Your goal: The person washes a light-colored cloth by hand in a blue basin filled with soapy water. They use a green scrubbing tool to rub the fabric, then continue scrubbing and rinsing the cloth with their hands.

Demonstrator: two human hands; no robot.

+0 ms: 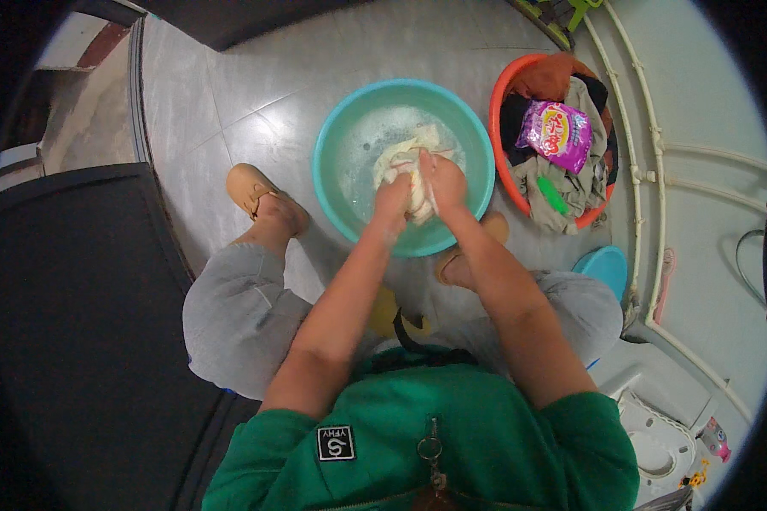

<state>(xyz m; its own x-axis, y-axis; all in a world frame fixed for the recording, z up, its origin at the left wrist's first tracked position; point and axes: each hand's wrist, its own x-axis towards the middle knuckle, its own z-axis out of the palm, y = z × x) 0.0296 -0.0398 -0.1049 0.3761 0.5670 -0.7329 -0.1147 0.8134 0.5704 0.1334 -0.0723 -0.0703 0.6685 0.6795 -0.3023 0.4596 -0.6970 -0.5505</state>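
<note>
A turquoise plastic basin (339,220) stands on the tiled floor between my feet, with sudsy water (361,137) inside. In it lies a wet, bunched cream-coloured cloth (401,153), partly under my hands. My left hand (393,199) grips the cloth's near left side. Close beside it, my right hand (444,182) grasps the cloth from the right, with suds along the thumb side. A fold of the cloth shows between the two hands. Most of my fingertips are hidden by the cloth and the hands themselves.
Right of the basin, an orange-red tub (498,128) holds clothes (578,191), a purple detergent bag (557,133) and a green brush-like item (553,195). A blue basin (604,271) leans near white wall pipes (655,211). A dark door (89,306) stands at left.
</note>
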